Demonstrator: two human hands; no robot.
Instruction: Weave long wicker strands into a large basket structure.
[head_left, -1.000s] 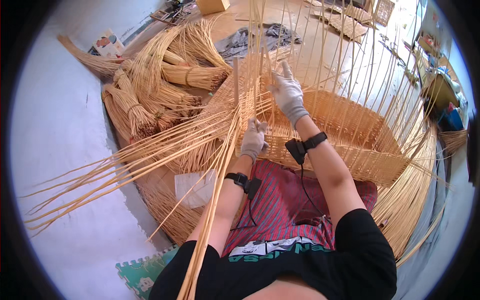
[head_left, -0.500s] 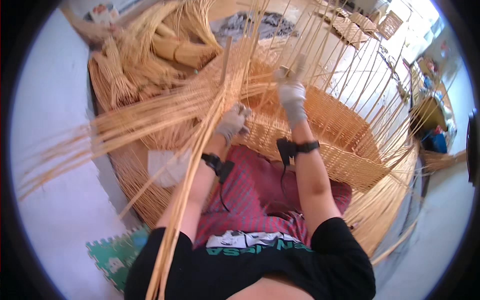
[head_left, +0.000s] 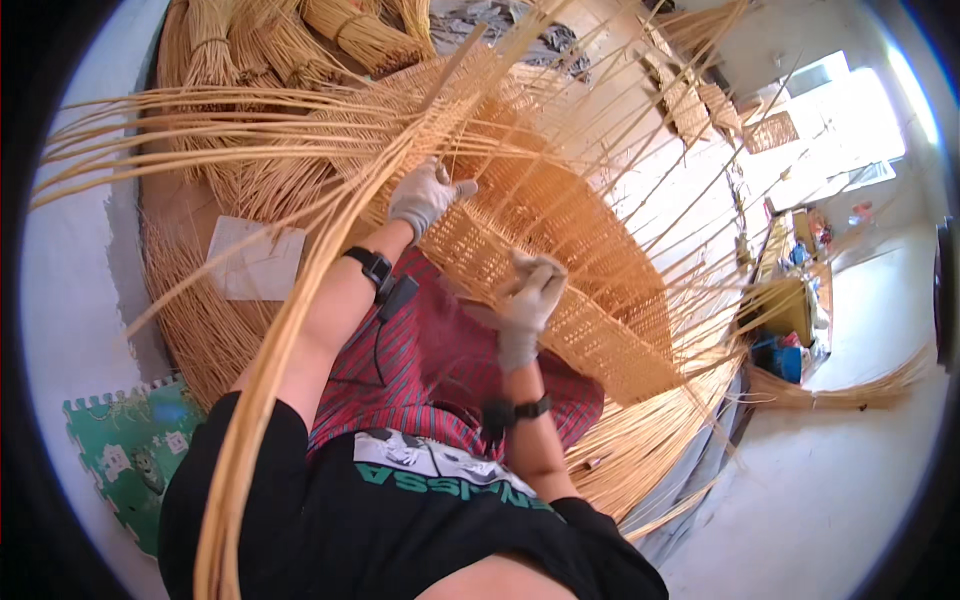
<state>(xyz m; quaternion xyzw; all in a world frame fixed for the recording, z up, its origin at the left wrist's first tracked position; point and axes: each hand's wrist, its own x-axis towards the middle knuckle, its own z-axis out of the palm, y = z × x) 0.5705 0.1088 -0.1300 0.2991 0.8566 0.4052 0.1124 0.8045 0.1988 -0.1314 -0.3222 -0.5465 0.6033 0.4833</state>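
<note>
A half-woven wicker basket [head_left: 590,330] lies tilted before me, its upright stakes fanning out to the far right. My left hand [head_left: 424,196], in a light glove, is closed on wicker strands at the left end of the near wall's rim, thumb pointing right. Long loose strands [head_left: 290,320] run from there past my left arm, and others stretch leftward. My gloved right hand [head_left: 533,295] is at the near wall with curled fingers; whatever lies inside them is hidden. A flat upright slat [head_left: 455,65] stands beyond my left hand.
Tied wicker bundles [head_left: 365,35] lie at the far left, near dark plastic sheeting [head_left: 555,45]. More wicker [head_left: 620,440] spreads under the basket to the right. A green foam mat [head_left: 130,460] is at the lower left. Woven panels [head_left: 685,105] lie farther back, and a cluttered shelf [head_left: 795,300] stands right.
My right hand has come down from above the basket to its near wall, fingers now curled. My left hand stays at the rim's left end. The whole view has turned.
</note>
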